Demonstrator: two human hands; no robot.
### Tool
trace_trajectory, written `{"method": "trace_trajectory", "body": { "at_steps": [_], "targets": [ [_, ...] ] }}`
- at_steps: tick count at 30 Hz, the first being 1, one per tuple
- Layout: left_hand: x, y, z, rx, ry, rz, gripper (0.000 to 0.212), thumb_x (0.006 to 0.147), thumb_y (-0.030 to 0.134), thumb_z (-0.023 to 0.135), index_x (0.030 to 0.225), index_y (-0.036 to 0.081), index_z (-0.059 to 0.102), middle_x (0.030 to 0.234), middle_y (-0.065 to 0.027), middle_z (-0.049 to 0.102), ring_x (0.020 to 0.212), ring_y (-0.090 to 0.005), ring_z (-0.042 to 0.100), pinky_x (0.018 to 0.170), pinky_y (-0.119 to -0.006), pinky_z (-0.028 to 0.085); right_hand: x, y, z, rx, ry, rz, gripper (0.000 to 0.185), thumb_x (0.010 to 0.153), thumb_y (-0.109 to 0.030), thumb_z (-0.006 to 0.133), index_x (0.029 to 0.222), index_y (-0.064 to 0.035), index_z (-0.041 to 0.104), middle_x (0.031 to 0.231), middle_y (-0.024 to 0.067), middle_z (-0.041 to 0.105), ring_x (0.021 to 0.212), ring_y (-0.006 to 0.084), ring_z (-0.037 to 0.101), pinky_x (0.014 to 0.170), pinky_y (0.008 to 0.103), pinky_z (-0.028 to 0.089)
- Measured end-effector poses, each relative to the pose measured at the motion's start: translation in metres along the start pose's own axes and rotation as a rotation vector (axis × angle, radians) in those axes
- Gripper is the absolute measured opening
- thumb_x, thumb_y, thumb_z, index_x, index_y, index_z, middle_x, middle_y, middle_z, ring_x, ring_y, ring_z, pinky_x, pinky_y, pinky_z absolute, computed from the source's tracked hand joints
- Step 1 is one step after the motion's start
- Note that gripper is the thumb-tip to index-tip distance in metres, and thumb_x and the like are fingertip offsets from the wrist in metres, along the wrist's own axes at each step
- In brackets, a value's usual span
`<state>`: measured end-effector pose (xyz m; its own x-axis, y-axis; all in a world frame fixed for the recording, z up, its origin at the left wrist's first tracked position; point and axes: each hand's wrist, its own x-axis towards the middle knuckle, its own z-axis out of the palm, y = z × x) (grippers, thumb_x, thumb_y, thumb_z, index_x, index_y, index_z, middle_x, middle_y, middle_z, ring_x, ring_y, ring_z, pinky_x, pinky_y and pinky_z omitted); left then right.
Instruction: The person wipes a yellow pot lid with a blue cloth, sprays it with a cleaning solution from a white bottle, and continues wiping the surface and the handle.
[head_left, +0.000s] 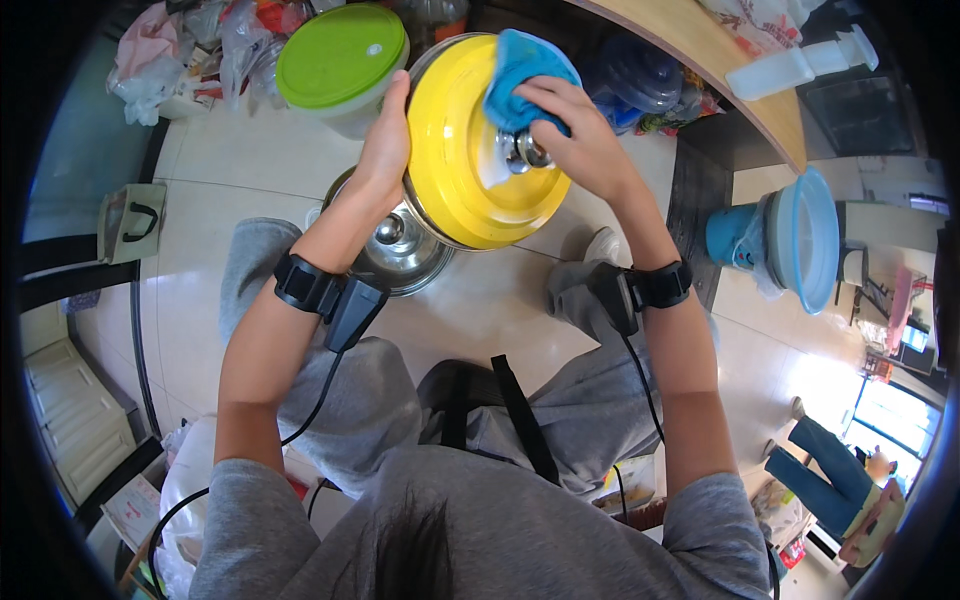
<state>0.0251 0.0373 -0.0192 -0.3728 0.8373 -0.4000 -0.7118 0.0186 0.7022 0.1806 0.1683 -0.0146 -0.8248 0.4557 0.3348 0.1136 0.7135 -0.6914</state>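
A yellow lid with a shiny metal knob is held up and tilted in front of me. My left hand grips its left rim, thumb along the edge. Bunched in my right hand is a blue cloth, pressed on the lid's top right part beside the knob. Lower down, a round stainless steel lid or vessel with a ball knob rests on the floor, partly hidden by the yellow lid and my left forearm.
A tub with a green lid stands beyond my left hand, near plastic bags. On the wooden tabletop lies a white bottle. Blue basins stand at the right. Another person stands farther off, lower right.
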Motion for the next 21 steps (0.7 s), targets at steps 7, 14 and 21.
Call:
{"method": "trace_trajectory", "body": {
  "at_steps": [7,14,21],
  "targets": [
    [0.005,0.005,-0.006,0.079,-0.021,0.001,0.059,0.088,0.049,0.027,0.118,0.002,0.043,0.115,-0.013,0.051,0.1,-0.021,0.053,0.086,-0.033,0.044,-0.021,-0.058,0.022,-0.263,-0.177,-0.326,0.007,0.062,-0.006,0.055,0.068,-0.0035,0.055,0.084,0.0085,0.055,0.089,0.0205,0.051,0.088,0.0354,0.033],
    [0.004,0.017,-0.007,0.096,0.016,0.011,0.057,0.088,0.048,0.027,0.117,0.003,0.045,0.111,-0.0123,0.053,0.098,-0.0207,0.054,0.085,-0.033,0.044,-0.049,-0.045,0.027,-0.416,-0.161,-0.344,0.012,0.062,-0.009,0.058,0.073,-0.0053,0.055,0.088,0.0057,0.056,0.096,0.0193,0.049,0.097,0.0383,0.028],
    [-0.002,0.027,-0.004,-0.008,-0.044,-0.045,0.058,0.088,0.05,0.027,0.12,0.003,0.041,0.117,-0.0141,0.05,0.104,-0.0253,0.051,0.091,-0.039,0.04,-0.049,-0.049,0.02,-0.423,0.052,-0.4,0.016,0.067,-0.023,0.064,0.07,-0.0125,0.051,0.095,-0.0022,0.052,0.102,0.0136,0.046,0.097,0.0455,0.019]
  ]
}}
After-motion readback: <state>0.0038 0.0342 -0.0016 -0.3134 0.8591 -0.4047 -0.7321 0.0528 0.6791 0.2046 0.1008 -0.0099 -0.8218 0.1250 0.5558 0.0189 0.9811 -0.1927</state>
